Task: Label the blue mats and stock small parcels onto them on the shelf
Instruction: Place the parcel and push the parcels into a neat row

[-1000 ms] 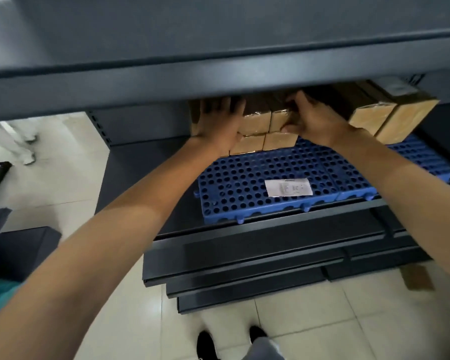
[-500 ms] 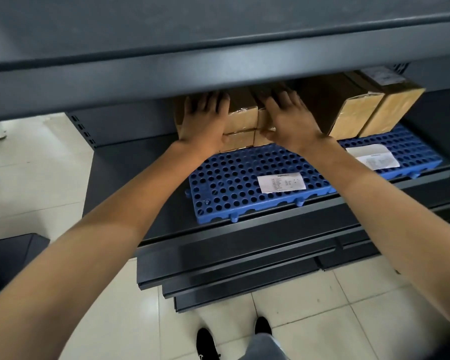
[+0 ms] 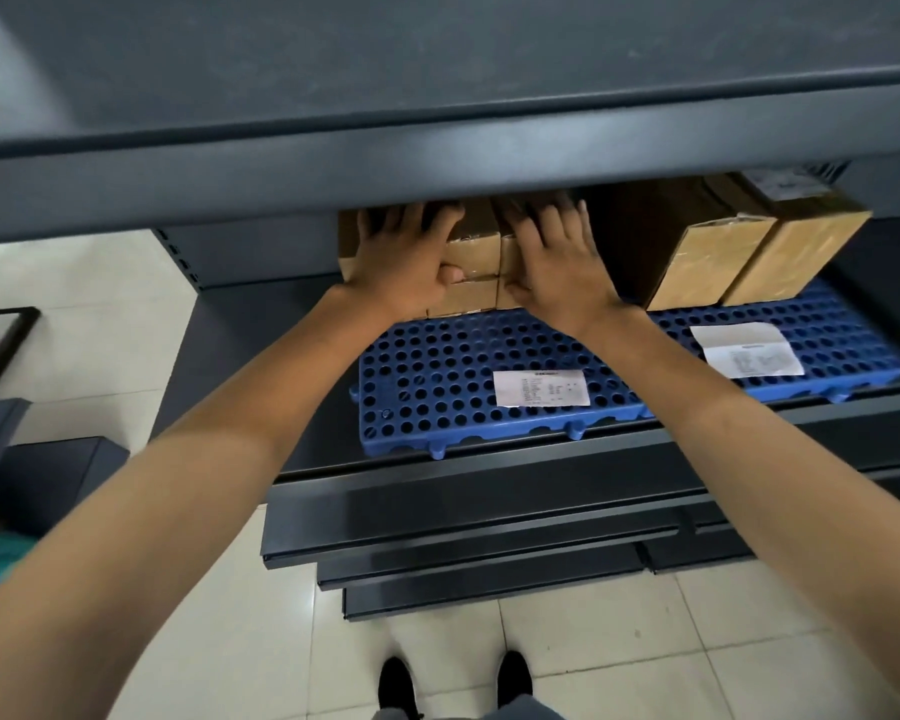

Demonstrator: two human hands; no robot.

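Small brown taped parcels stacked at back of blue perforated mat on shelf, white label at mat's front. Left hand and right hand spread flat, pressing the stack.

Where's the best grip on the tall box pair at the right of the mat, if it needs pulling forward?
Probably by the outer side faces of the tall box pair, one hand each side, coming from the front over the right blue mat. The pair stands upright, faces forward, with the shelf above close overhead, so a top grip looks cramped. Both hands, left hand and right hand, are flat on the small parcels.
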